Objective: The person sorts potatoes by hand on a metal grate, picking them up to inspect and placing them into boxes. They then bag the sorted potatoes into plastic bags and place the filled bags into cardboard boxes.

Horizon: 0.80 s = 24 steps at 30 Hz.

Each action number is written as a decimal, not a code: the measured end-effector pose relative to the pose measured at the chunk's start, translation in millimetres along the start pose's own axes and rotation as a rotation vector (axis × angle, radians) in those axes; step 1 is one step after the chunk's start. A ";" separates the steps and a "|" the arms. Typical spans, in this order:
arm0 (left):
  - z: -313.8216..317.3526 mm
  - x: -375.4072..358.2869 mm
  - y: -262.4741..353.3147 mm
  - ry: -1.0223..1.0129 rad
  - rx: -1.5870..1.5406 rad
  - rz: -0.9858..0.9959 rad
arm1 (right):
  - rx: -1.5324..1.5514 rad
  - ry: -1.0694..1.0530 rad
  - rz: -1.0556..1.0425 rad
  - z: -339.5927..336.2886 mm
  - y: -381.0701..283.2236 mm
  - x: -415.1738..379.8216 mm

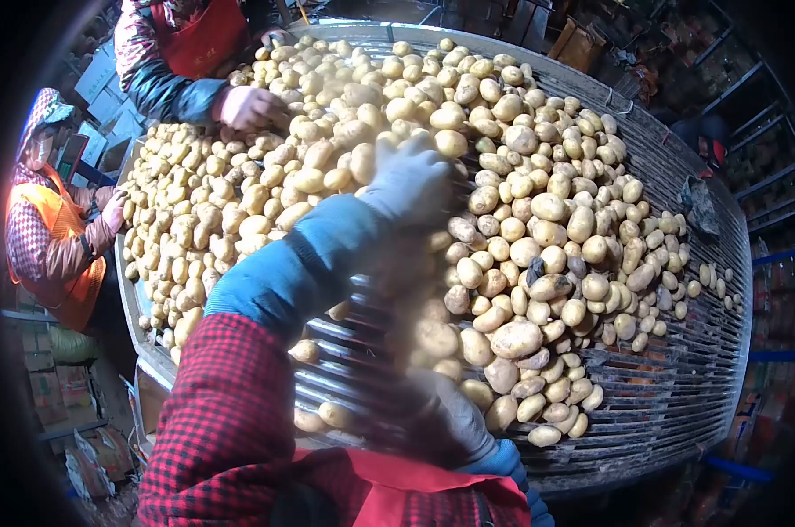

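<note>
Grey-gloved hands (406, 183) (459, 415) (two) reach among potatoes (549, 207) beyond counting.

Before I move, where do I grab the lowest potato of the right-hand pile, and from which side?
Probably around the middle of the potato, from the near side with your right hand. It is oblong and lies roughly crosswise in view; its near side faces bare slats, while other potatoes crowd its far side.
</note>
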<state>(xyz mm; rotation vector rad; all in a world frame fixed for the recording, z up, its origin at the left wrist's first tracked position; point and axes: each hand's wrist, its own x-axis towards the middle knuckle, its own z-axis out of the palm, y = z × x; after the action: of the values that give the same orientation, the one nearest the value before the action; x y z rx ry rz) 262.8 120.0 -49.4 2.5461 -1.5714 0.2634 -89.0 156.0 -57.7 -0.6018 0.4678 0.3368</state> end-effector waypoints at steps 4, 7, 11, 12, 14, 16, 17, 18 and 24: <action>-4.5 -34.0 -24.2 0.155 0.016 0.013 | -0.059 0.117 -0.094 2.3 -0.1 -2.4; 0.5 -43.0 -37.2 0.130 0.066 0.016 | -0.118 0.112 -0.151 3.6 -2.6 -5.9; -11.6 -53.6 -60.3 -0.007 0.119 -0.149 | -0.024 0.088 -0.123 -0.1 0.2 -3.9; -32.6 -54.3 -62.3 -0.103 0.152 -0.196 | 0.032 0.059 -0.079 -9.0 3.9 0.5; -20.1 -68.8 -97.5 0.124 0.166 -0.201 | 0.022 0.040 -0.088 -14.6 8.6 2.0; -28.9 -78.3 -119.9 0.105 0.174 -0.344 | 0.024 0.006 -0.088 -18.9 11.7 5.5; -33.5 -82.7 -133.1 0.042 0.176 -0.429 | 0.074 0.014 -0.102 -18.1 10.8 4.6; -30.1 -88.9 -151.5 0.043 0.229 -0.424 | 0.125 0.021 -0.113 -15.3 10.1 2.6; -55.6 -103.7 -173.2 -0.066 0.363 -0.614 | 0.051 0.081 -0.128 -1.3 3.4 -1.5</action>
<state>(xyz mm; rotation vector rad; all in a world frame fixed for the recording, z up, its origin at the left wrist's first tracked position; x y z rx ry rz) 367.9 299.1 -22.3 3.1844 -0.7306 0.4179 -92.1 157.6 -59.5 -0.5948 0.5115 0.1783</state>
